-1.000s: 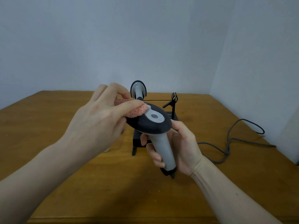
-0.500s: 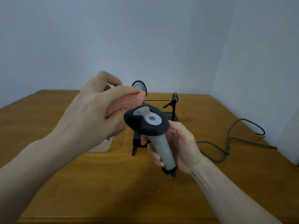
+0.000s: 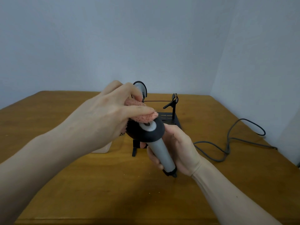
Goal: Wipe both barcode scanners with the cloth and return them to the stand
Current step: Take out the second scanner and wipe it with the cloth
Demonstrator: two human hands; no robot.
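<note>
My right hand (image 3: pixel 177 150) grips the grey handle of a barcode scanner (image 3: pixel 151 135) with a black head, held above the table. My left hand (image 3: pixel 107 117) holds a pink fluffy cloth (image 3: pixel 142 115) and presses it onto the top of the scanner's head. Behind them stands the black stand (image 3: pixel 170 118), with the second scanner (image 3: pixel 141 88) upright in its left holder, mostly hidden by my left hand. The stand's right holder (image 3: pixel 173 103) holds nothing.
The wooden table (image 3: pixel 81 184) sits in a corner between two pale walls. A grey cable (image 3: pixel 227 143) loops across the right side of the table. A pale flat object (image 3: pixel 103 149) lies under my left wrist, mostly hidden.
My left hand lifted the cloth off the scanner head half a second ago and has now come back down onto it. The scanner head has tilted slightly in my right hand.
</note>
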